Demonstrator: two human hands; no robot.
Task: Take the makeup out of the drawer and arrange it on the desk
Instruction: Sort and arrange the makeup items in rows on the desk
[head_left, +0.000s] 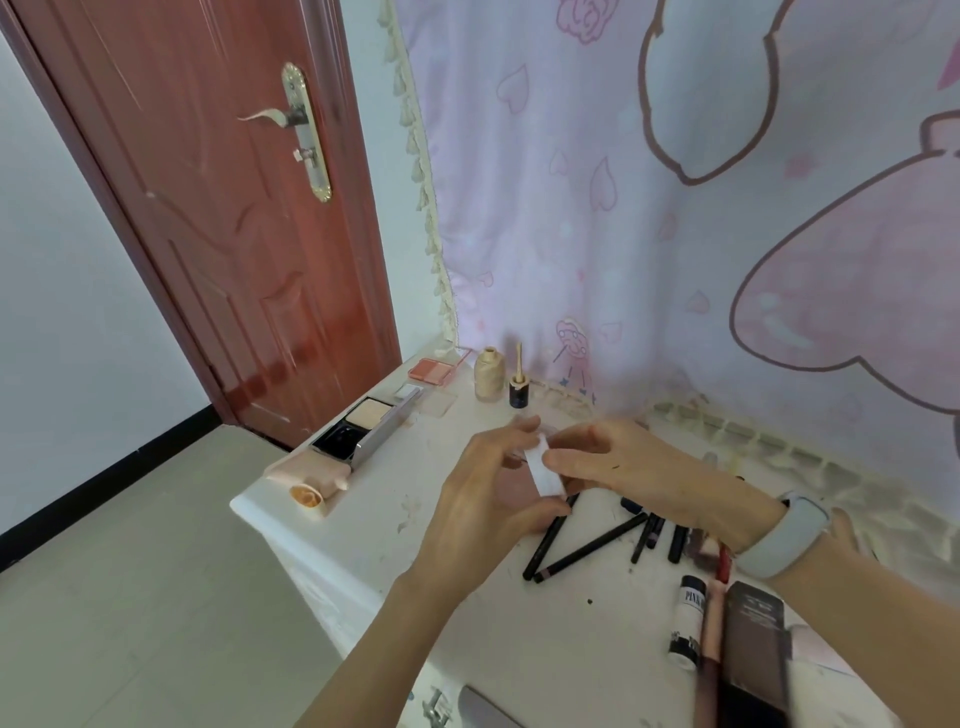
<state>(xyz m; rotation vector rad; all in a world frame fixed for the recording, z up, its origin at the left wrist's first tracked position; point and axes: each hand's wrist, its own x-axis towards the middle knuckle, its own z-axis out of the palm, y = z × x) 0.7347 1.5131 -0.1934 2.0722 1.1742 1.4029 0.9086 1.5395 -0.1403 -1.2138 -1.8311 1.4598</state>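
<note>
A: Hands over the middle of the white desk (374, 540). The left hand (483, 499) and the right hand (639, 473) both pinch one small white case (543, 470), lifted above the desktop, tilted.

B: Fingers curled round it?

A: Yes, both hands, thumbs and fingertips on it. Whether the case is open, I cannot tell.

B: Other makeup?

A: Black pencils (587, 545) lie scattered just near of the hands. At the near right, a white tube (687, 621) beside a dark box (756, 644). At the far left, an open powder compact (363, 423), a pink blush palette (434, 370) beyond it, a peach tube (306, 475) nearer. A beige bottle (489, 374) and a small dark bottle (519, 387) stand upright by the pink curtain (675, 208).
</note>
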